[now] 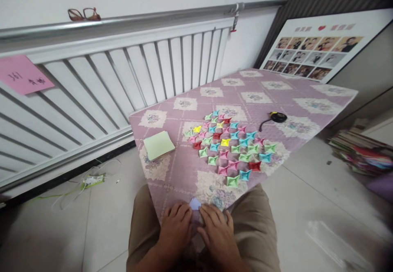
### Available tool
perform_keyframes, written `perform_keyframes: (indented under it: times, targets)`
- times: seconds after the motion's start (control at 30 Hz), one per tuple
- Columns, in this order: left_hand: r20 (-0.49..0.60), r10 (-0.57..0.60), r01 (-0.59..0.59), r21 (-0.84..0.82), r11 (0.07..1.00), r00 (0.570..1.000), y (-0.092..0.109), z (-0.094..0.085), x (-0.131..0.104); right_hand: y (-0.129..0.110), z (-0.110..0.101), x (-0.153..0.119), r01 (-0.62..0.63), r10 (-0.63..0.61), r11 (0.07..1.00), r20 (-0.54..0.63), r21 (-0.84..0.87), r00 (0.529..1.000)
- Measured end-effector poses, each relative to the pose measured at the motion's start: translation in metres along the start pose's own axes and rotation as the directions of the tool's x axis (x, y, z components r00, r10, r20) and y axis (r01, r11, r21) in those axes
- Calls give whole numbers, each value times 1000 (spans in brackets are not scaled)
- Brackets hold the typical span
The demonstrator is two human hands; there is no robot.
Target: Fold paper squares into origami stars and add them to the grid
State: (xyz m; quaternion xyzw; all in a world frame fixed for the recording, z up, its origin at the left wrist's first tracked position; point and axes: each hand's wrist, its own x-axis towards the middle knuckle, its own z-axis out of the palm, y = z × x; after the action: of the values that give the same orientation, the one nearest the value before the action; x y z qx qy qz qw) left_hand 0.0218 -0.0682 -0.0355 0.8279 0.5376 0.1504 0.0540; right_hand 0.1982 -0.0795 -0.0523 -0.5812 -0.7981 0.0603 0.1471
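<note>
Bare hands, your left (pixel 176 226) and right (pixel 217 227), press lavender paper (pixel 195 203) between their fingertips at the counter's (pixel 181 182) near edge, below colored folded papers (pixel 225 142); whether either grip pinches is unclear.

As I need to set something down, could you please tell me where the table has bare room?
Bare cloth lies between the paper stack and folded pieces, and more beyond the pieces, towards the photo board. It is crowded among the pieces and where the left hand and right hand flank the violet paper.
</note>
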Motion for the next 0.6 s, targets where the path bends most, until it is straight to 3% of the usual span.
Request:
perform_keyframes:
  times: [0.17, 0.33, 0.6]
  targets:
    - [221, -88, 125, -158, 980, 971, -3, -18, 28, -9, -22, 34, -208, 203, 973, 59, 98, 977]
    - [320, -120, 185, -184, 965, 940, -11, -20, 43, -4, -30, 50, -128, 109, 982, 138, 135, 984]
    - [374, -38, 112, -179, 977, 927, -18, -15, 45, -2, -42, 57, -93, 56, 986, 252, 139, 966]
